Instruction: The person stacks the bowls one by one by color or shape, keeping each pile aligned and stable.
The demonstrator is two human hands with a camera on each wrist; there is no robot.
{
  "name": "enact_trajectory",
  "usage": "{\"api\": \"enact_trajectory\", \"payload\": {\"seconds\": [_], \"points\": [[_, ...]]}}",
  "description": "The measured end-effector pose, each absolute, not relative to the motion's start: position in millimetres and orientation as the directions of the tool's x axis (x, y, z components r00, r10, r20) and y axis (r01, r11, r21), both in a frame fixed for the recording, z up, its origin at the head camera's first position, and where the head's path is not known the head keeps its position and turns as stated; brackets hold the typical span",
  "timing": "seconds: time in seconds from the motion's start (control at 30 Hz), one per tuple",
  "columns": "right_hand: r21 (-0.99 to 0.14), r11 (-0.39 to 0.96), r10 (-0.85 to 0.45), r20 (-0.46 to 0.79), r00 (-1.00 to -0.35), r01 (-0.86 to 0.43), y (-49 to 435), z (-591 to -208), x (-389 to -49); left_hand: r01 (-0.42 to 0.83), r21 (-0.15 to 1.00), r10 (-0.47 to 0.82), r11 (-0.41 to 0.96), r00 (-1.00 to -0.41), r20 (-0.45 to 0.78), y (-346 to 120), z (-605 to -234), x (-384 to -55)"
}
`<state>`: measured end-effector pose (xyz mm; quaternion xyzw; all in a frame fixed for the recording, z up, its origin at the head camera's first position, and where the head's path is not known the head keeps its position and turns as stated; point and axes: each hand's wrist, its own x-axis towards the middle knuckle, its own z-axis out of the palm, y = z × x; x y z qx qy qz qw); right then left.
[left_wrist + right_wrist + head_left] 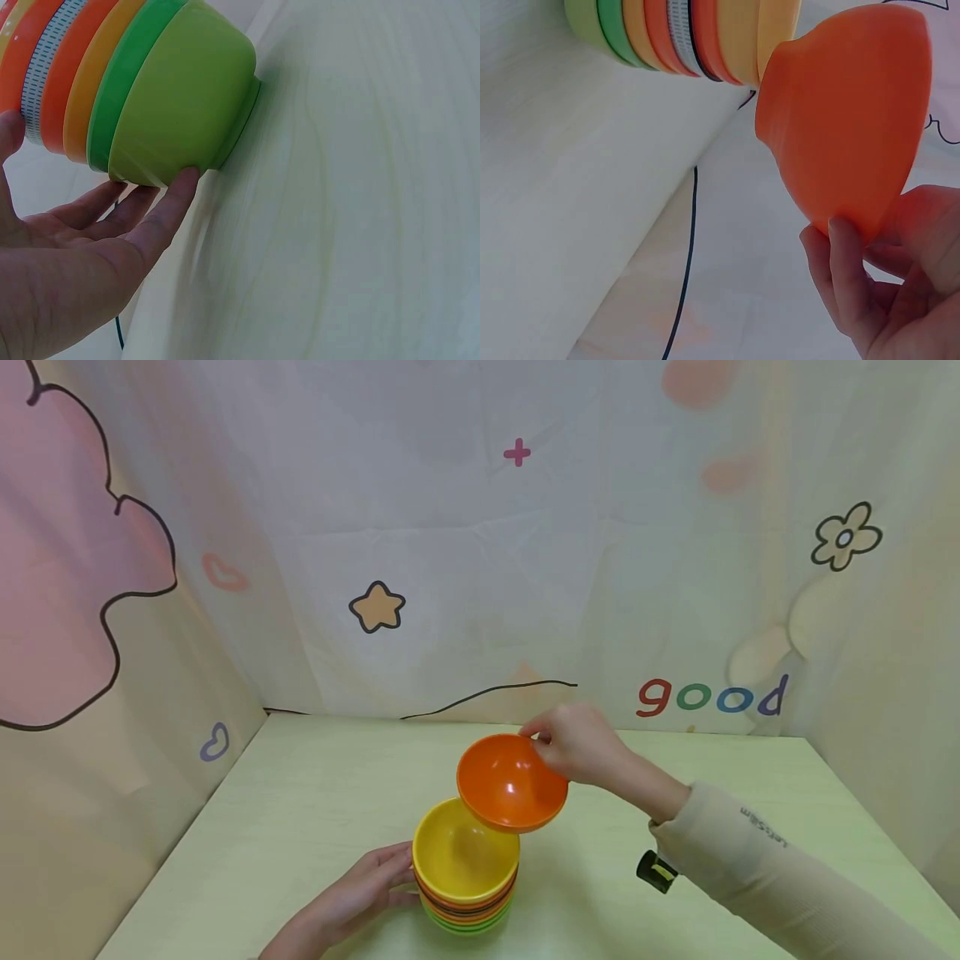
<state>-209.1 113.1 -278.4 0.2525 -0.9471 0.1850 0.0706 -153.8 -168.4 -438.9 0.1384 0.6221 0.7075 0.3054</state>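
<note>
An orange bowl (512,782) hangs tilted over the back right of the bowl stack, its inside toward the head view. My right hand (581,745) pinches it by the rim, thumb and fingers on either side of the wall. Below it, a yellow bowl (465,852) tops a stack of nested bowls; the green bowl (184,97) at the bottom stands on the table. Against the stack's left side rests my left hand (360,893), with fairly straight fingers touching the green bowl and the thumb higher up. The right wrist view shows the orange bowl's underside close to the stack's top.
The pale wooden table (300,793) runs back to a printed cloth backdrop (450,527), with cloth walls on both sides. A dark strap-like piece (657,871) shows beside the right sleeve (750,852). Between the yellow and green bowls sit several orange, patterned and amber ones.
</note>
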Motion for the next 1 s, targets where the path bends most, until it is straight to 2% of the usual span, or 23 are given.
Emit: {"api": "enact_trajectory", "payload": {"seconds": [0.53, 1.0], "points": [[-0.375, 0.747, -0.508, 0.211, -0.835, -0.549, 92, -291, -199, -0.256, 0.966, 0.613, -0.04, -0.769, -0.179, -169, -440, -154], [-0.402, 0.739, -0.521, 0.166, -0.837, -0.54, 81, -306, -193, -0.256, 0.966, 0.607, -0.037, -0.774, -0.182, -169, -441, -156]]}}
